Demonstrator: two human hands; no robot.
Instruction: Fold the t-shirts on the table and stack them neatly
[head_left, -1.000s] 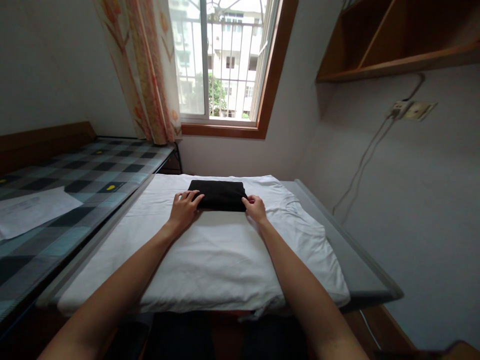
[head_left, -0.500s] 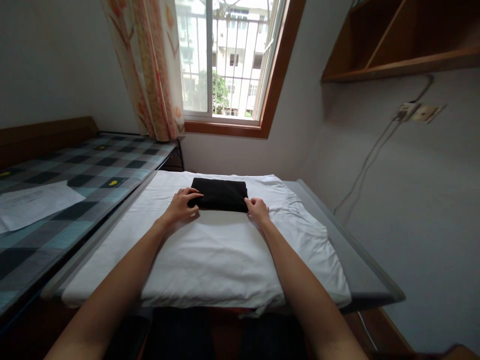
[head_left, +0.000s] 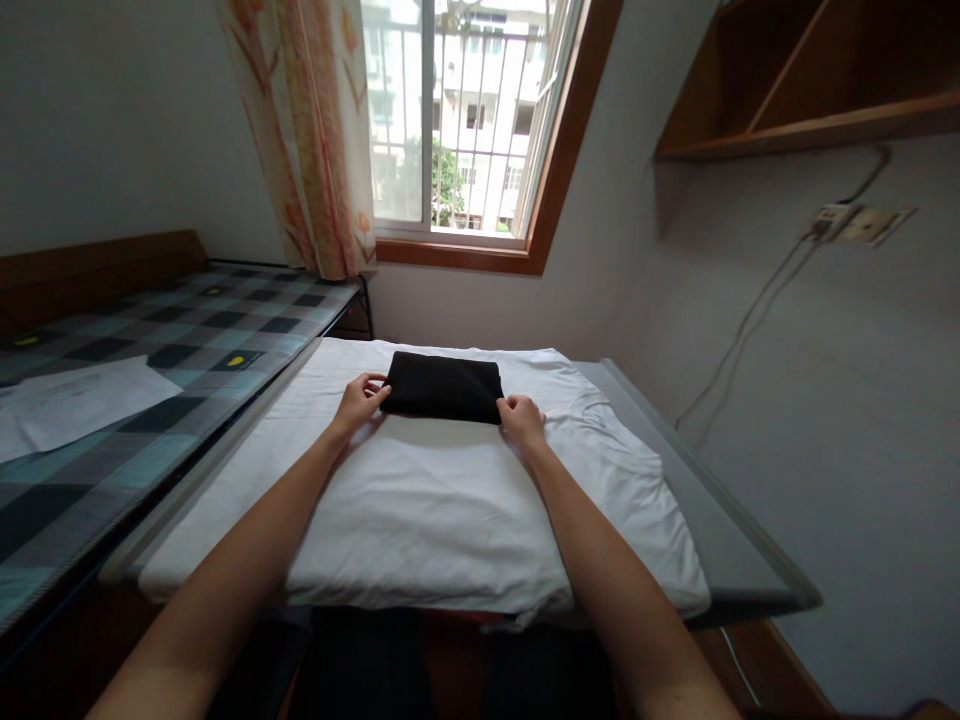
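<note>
A black folded cloth (head_left: 444,387), flat and rectangular, lies near the far side of a white cloth that looks like a T-shirt (head_left: 427,500). My left hand (head_left: 361,402) pinches the near left corner of the black cloth between thumb and fingers. At the opposite end, my right hand (head_left: 523,418) grips the near right corner. Beneath both hands the white cloth is spread over a grey table (head_left: 697,530), slightly wrinkled and hanging a little at the front edge.
To the left stands a bed with a checked mattress (head_left: 277,320), with paper sheets (head_left: 82,400) on it. A curtain (head_left: 322,150) hangs beside the barred window (head_left: 480,130). A wooden shelf (head_left: 810,120) and a wall socket (head_left: 862,222) with a cable are at right.
My left hand has drawn its fingers back from the top of the black cloth to its near left corner. My right hand keeps its corner. The view has shifted slightly.
</note>
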